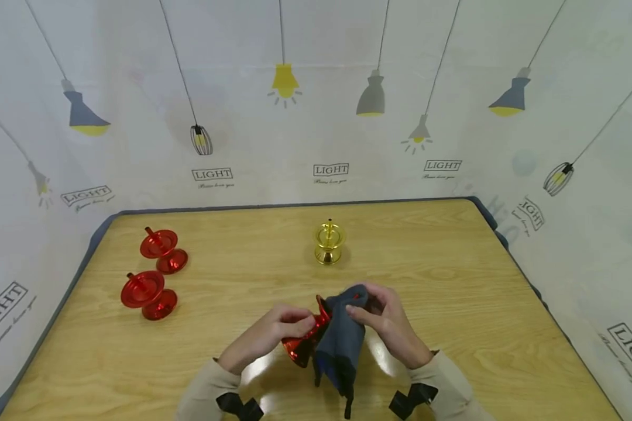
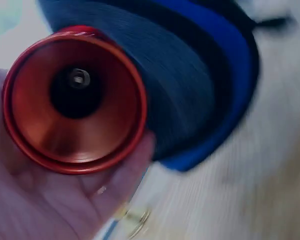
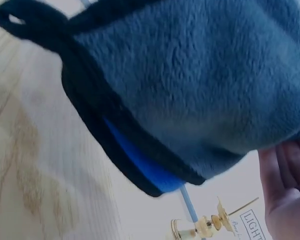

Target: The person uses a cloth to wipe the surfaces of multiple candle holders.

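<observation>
A shiny red candle holder (image 1: 298, 349) is tilted sideways above the front middle of the table, its stem gripped by my left hand (image 1: 274, 334). The left wrist view looks into the hollow underside of its base (image 2: 45, 132). My right hand (image 1: 392, 324) pinches a grey-blue cloth (image 1: 343, 336) against the holder's dish end. The cloth drapes over that end and hides most of it, with a bit of red rim showing beside it. In the right wrist view the cloth (image 3: 190, 85) shows a dark border, a hanging loop and a blue reverse side.
Two more red candle holders, a rear one (image 1: 159, 244) and a nearer one (image 1: 143, 290), stand at the left of the wooden table (image 1: 232, 240). A gold candle holder (image 1: 329, 252) stands at the back middle. A lamp-printed sheet (image 1: 316, 128) surrounds the table.
</observation>
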`<state>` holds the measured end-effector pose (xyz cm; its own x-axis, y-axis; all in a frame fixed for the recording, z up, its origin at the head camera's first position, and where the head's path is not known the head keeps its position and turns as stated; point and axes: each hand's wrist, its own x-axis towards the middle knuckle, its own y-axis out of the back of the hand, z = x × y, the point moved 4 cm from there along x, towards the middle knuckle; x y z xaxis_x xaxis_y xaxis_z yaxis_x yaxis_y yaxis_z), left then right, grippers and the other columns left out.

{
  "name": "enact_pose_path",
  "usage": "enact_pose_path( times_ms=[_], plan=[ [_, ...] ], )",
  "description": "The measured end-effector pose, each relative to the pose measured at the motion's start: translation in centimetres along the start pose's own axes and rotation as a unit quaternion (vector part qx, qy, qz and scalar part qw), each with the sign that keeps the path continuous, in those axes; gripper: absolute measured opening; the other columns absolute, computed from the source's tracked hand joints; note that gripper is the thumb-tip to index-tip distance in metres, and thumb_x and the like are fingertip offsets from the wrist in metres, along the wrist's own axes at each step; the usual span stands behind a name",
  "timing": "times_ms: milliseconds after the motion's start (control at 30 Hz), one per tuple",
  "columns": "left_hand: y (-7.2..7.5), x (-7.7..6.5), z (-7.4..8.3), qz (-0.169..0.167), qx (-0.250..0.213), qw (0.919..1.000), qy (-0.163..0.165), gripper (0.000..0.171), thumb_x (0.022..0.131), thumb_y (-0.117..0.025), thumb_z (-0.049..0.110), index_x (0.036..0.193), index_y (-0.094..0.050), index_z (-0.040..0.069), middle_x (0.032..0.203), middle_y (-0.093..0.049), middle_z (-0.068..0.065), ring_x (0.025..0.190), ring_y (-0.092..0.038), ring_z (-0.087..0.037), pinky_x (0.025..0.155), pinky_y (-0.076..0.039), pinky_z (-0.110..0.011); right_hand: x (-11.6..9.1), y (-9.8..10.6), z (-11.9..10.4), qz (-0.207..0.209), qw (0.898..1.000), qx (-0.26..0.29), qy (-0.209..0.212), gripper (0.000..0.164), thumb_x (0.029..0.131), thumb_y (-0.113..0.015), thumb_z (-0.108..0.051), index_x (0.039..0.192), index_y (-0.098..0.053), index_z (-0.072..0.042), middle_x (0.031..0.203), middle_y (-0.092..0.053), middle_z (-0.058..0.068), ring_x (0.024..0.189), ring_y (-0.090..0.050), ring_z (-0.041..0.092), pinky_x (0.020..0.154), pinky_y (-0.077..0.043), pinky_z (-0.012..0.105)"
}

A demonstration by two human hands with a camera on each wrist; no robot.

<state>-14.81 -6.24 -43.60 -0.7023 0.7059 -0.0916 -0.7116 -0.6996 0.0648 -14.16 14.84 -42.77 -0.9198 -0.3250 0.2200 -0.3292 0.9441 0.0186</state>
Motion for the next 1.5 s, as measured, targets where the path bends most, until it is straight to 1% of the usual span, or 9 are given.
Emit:
enact_pose_path(
  times_ms=[133,267,433,567,800,933,1200,1400,1500],
  plan=[
    [-0.6,0.0,0.2,-0.051,-0.050,0.9971,0.025,0.050,0.108,-0.046,0.031,0.102,-0.058,-0.017,0.082,-0.066,0.007,0.076,-0.063,-0.002,0.074,-0.050,-0.019,-0.2,0.3,-0.3,-0.020,1.000,0.008,0.010,0.021,0.097,-0.061,-0.002,0.115,-0.064,0.008,0.091,-0.067,-0.001,0.077,-0.060,0.007,0.066,-0.053,0.025],
    [-0.9,-0.2,1.0,0.031,0.066,0.9971,-0.021,0.037,0.106,-0.054,0.031,0.109,-0.065,-0.005,0.094,-0.069,-0.002,0.083,-0.063,-0.002,0.077,-0.052,-0.019,-0.3,0.6,-0.4,-0.009,1.000,0.000,-0.001,0.019,0.097,-0.062,-0.004,0.112,-0.063,0.008,0.086,-0.062,-0.003,0.073,-0.055,0.007,0.063,-0.050,0.025],
    [-1.7,-0.5,2.0,0.178,0.201,0.9564,-0.116,0.026,0.088,-0.078,0.010,0.112,-0.069,0.008,0.101,-0.074,-0.006,0.087,-0.070,-0.010,0.077,-0.059,-0.024,-0.5,0.9,-0.3,0.028,0.999,-0.019,-0.036,0.018,0.096,-0.066,-0.008,0.107,-0.065,0.006,0.092,-0.067,0.000,0.078,-0.061,0.011,0.069,-0.053,0.026],
    [-2.6,-0.6,2.3,0.219,0.251,0.9278,-0.168,0.024,0.082,-0.080,0.002,0.104,-0.071,0.009,0.092,-0.073,-0.003,0.079,-0.069,-0.009,0.068,-0.059,-0.021,-0.7,1.0,-0.3,0.045,0.997,-0.027,-0.048,0.018,0.096,-0.067,-0.009,0.107,-0.066,0.006,0.097,-0.070,0.003,0.084,-0.067,0.015,0.073,-0.056,0.027],
    [-2.0,-0.4,1.1,0.111,0.109,0.9859,-0.062,0.024,0.097,-0.070,0.023,0.111,-0.073,0.003,0.100,-0.075,-0.012,0.085,-0.070,-0.005,0.074,-0.058,-0.023,-1.2,0.9,-0.3,0.008,1.000,-0.004,-0.022,0.017,0.096,-0.064,-0.005,0.107,-0.065,0.008,0.094,-0.068,0.001,0.081,-0.062,0.011,0.071,-0.053,0.026],
    [-1.4,-0.3,0.4,0.051,0.030,0.9981,-0.018,0.044,0.102,-0.061,0.032,0.119,-0.068,-0.008,0.108,-0.072,-0.023,0.089,-0.069,-0.005,0.078,-0.056,-0.023,-1.4,0.8,-0.4,-0.015,1.000,0.020,-0.001,0.017,0.097,-0.061,-0.002,0.110,-0.063,0.010,0.083,-0.058,-0.004,0.072,-0.054,0.007,0.064,-0.048,0.025],
    [-2.4,-0.7,1.0,0.101,0.099,0.9878,-0.065,0.028,0.098,-0.069,0.019,0.122,-0.067,0.005,0.111,-0.073,-0.012,0.095,-0.071,-0.010,0.084,-0.058,-0.027,-1.7,1.2,-0.8,-0.004,1.000,0.000,0.000,0.018,0.098,-0.062,-0.004,0.111,-0.064,0.009,0.088,-0.064,-0.001,0.075,-0.060,0.008,0.066,-0.053,0.025],
    [-3.5,-0.8,1.9,0.181,0.202,0.9516,-0.143,0.032,0.081,-0.080,0.001,0.110,-0.069,0.008,0.096,-0.075,-0.004,0.081,-0.069,-0.007,0.070,-0.059,-0.024,-1.8,0.9,-0.6,0.026,0.999,-0.017,-0.018,0.016,0.097,-0.066,-0.006,0.106,-0.065,0.006,0.094,-0.068,0.002,0.081,-0.065,0.013,0.071,-0.056,0.027],
    [-3.3,-0.7,1.7,0.169,0.197,0.9577,-0.124,0.025,0.085,-0.079,0.008,0.109,-0.071,0.010,0.094,-0.075,-0.003,0.078,-0.067,-0.005,0.069,-0.058,-0.023,-1.9,0.8,-0.5,0.026,0.999,-0.012,-0.021,0.016,0.097,-0.066,-0.007,0.106,-0.065,0.006,0.095,-0.068,0.001,0.083,-0.065,0.013,0.073,-0.056,0.027]
  ],
)
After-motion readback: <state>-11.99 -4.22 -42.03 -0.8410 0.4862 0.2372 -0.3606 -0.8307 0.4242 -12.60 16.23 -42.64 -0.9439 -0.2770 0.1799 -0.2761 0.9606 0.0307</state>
